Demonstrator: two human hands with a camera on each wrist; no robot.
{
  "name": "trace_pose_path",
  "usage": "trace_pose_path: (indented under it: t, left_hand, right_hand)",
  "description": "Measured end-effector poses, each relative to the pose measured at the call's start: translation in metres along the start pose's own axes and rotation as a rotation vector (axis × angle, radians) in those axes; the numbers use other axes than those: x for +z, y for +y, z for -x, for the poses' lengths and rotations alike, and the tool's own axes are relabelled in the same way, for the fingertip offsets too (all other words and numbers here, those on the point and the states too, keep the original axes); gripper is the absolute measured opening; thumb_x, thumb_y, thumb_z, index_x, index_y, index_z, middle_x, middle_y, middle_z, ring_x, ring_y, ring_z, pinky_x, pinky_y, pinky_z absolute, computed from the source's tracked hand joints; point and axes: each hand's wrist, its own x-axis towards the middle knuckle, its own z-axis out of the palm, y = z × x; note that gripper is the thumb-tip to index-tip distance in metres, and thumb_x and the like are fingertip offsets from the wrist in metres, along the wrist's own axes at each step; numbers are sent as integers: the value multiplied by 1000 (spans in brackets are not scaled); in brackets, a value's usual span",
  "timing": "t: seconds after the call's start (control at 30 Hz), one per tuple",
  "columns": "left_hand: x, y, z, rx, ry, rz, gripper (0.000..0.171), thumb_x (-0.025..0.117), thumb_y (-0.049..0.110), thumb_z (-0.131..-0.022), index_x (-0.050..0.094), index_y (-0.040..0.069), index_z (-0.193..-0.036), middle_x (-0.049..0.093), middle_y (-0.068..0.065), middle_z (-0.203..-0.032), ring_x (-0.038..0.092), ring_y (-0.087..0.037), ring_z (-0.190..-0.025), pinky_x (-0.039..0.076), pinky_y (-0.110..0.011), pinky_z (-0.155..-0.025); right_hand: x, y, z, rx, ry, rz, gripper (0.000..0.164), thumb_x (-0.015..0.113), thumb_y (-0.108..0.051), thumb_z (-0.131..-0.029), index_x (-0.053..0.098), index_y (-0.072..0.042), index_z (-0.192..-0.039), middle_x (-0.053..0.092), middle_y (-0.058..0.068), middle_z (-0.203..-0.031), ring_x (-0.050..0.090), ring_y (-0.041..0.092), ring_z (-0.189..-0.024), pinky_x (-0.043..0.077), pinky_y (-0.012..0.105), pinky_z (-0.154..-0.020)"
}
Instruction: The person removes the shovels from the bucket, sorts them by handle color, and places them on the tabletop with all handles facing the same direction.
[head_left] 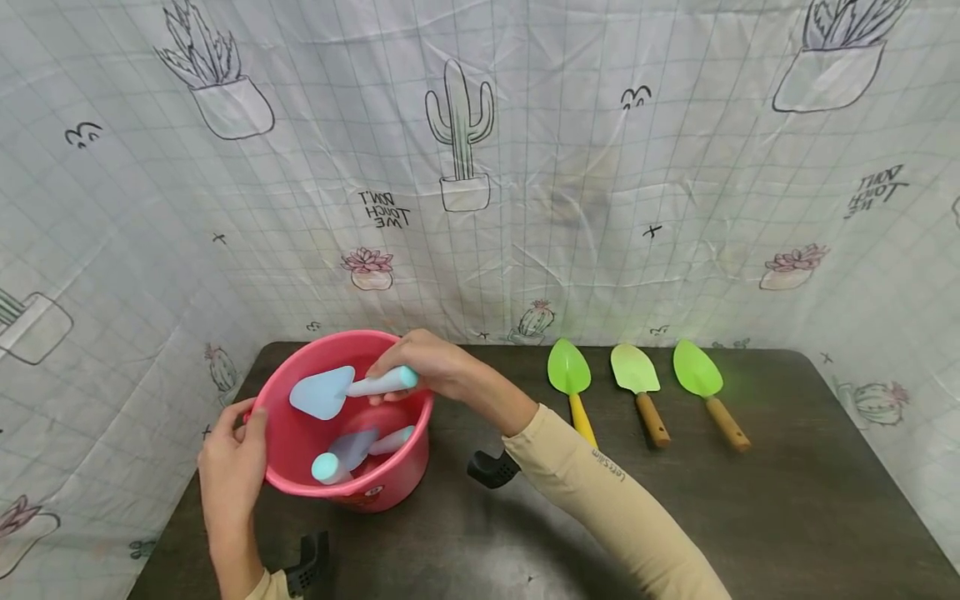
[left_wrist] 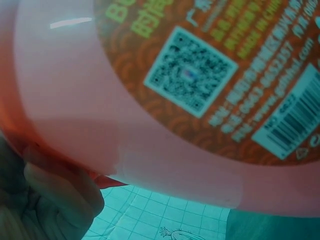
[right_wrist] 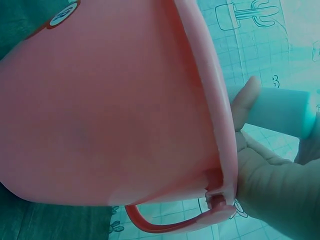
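A pink bucket (head_left: 401,483) stands tilted on the table in the head view. My left hand (head_left: 231,462) grips its rim at the left; in the left wrist view, curled fingers (left_wrist: 65,195) show beside the bucket wall and its orange label (left_wrist: 165,115). Over the bucket's opening, my right hand (head_left: 431,360) holds a trowel (head_left: 324,393) by its pale handle with a teal end, the light blue blade pointing left. Inside the bucket lie another trowel (head_left: 354,450) with a blue blade and a second teal-tipped handle (head_left: 328,468), its blade hidden by the bucket wall.
To the right on the dark table (head_left: 810,500) three garden trowels lie in a row: a green one (head_left: 568,367) with a yellow handle, a pale green one (head_left: 634,368) and a bright green one (head_left: 697,371), both wooden-handled. A patterned curtain (head_left: 555,167) hangs behind and around the table.
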Motion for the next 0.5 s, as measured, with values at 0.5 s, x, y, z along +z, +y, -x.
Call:
trace_pose_path:
  t: [0.5]
  left_hand:
    - [0,-1,0,31,11,2,47,45,28,-109,56,-4,-141,70,-32,-114,71,-30,-82,46,-19,-57]
  right_hand:
    - [-11,5,9,-32,-85,-222,35,59,-2,-99,63,15,-129,73,16,-93,72,22,-80,59,28,-72]
